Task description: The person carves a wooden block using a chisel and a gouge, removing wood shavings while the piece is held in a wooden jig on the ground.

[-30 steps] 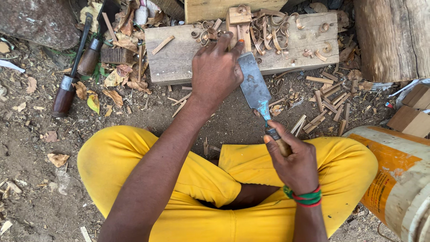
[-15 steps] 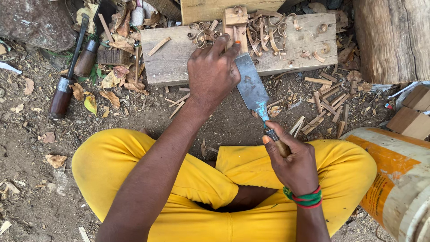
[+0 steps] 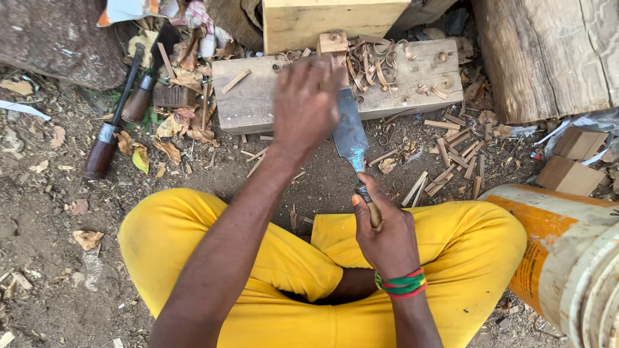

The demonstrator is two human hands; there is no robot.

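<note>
I sit cross-legged in yellow trousers on bare dirt. My right hand (image 3: 385,235) grips the wooden handle of a broad flat chisel (image 3: 351,138), whose blade points away from me. My left hand (image 3: 303,106), slightly blurred, presses on the upper blade and on a small carved wooden piece (image 3: 333,45) that rests on a grey wooden block (image 3: 248,103). Curled shavings (image 3: 380,64) cover the block's right half. The chisel's edge is hidden under my left hand.
Two wooden-handled chisels (image 3: 106,145) lie on the dirt at left among dry leaves. A pale timber block (image 3: 322,22) stands behind the work block. A log (image 3: 548,58) is at top right, wood splinters (image 3: 451,161) below it, cardboard scraps (image 3: 570,167) and an orange-white bucket (image 3: 567,258) at right.
My left hand has shifted slightly on the blade and now appears blurred. The chisel stays at about the same angle. My right hand keeps its grip on the handle.
</note>
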